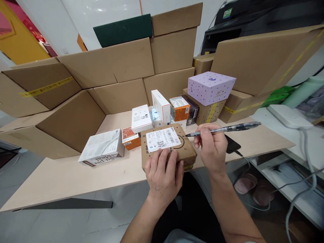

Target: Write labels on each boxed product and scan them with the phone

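A small brown cardboard box (186, 153) with a smile-like curved line printed on it lies near the table's front edge. A white shipping label (162, 139) with barcodes is stuck on its top. My left hand (164, 173) grips the near side of this box, fingers bent over onto its top just below the label. My right hand (212, 148) is closed around a pen (233, 127). The pen's tip points left, close to the box's right edge; whether it touches I cannot tell.
Behind stand white boxes (141, 117), orange boxes (179, 108) and a lilac box (211, 86). A white-and-grey box (101, 148) lies to the left. Large open cartons (129, 60) wall the back. A phone (231, 144) with a cable lies right of my right hand.
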### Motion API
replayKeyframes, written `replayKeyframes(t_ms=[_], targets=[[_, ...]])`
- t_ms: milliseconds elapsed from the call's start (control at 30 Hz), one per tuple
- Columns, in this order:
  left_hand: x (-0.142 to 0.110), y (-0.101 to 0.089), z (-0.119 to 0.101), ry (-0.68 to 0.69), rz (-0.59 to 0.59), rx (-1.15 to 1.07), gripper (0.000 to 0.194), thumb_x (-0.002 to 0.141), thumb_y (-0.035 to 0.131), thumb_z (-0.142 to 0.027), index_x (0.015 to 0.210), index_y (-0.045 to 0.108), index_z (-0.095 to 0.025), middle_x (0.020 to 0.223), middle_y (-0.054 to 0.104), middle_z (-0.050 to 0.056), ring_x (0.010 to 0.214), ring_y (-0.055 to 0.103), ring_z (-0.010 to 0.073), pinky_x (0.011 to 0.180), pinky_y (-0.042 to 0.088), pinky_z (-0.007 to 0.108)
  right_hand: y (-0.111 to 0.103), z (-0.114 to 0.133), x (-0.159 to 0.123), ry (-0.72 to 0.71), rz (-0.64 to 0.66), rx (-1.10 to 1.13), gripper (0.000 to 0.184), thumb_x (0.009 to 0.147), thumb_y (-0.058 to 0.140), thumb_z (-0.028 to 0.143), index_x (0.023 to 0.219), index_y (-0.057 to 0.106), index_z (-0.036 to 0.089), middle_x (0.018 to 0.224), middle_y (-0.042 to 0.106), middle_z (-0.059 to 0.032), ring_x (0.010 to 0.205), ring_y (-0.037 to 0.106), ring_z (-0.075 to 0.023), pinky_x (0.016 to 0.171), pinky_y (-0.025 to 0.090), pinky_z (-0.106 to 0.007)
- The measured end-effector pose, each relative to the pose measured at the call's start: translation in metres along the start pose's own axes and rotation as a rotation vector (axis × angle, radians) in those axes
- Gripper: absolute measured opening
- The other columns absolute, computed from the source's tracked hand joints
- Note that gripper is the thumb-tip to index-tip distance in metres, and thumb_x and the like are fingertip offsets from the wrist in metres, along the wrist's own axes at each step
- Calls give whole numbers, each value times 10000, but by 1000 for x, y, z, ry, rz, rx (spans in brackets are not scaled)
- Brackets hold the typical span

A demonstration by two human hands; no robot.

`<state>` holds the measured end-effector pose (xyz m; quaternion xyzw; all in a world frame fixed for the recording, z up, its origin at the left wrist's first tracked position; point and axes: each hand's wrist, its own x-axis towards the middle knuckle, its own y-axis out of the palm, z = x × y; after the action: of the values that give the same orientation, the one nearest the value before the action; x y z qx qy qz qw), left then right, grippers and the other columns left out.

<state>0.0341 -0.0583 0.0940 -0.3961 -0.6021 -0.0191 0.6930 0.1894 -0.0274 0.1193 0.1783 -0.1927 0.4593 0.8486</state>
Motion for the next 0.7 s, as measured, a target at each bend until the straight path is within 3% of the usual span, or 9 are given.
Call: replayKeyframes(t_ms=[100,233,333,533,700], targets=[[0,0,0,7,-1,5,299,845,692,-270,1129,677,-176,1096,725,105,1074,625,282,936,375,399,-22,-19,10,63,40,-73,238,969,462,437,949,544,214,832,626,-10,589,563,-113,564,438,-255],[-1,1,0,6,5,5,301,838,700,-258,1126,678,-175,1108,723,109,1081,621,288,939,377,406,-48,-51,20,157,442,-530,201,918,530,403,901,576,208,679,606,6,619,561,-155,590,396,-266],[-1,1,0,7,1,3,298,837,699,-253,1124,679,-174,1105,724,110,1082,620,289,936,380,407,-50,-65,18,207,661,-815,158,903,539,343,948,589,201,664,623,-11,643,575,-170,584,366,-261],[-1,1,0,20,-5,14,305,833,705,-255,1122,681,-160,1099,725,117,1077,620,294,934,385,411,-30,-63,10,296,665,-1061,147,888,584,307,943,576,172,814,682,-118,696,607,-194,582,308,-270],[0,1,0,15,-11,19,293,837,705,-264,1112,686,-167,1091,729,111,1069,629,291,936,389,410,-23,-57,8,330,649,-1171,283,955,477,401,1018,581,145,890,694,-177,762,637,-240,626,339,-295]])
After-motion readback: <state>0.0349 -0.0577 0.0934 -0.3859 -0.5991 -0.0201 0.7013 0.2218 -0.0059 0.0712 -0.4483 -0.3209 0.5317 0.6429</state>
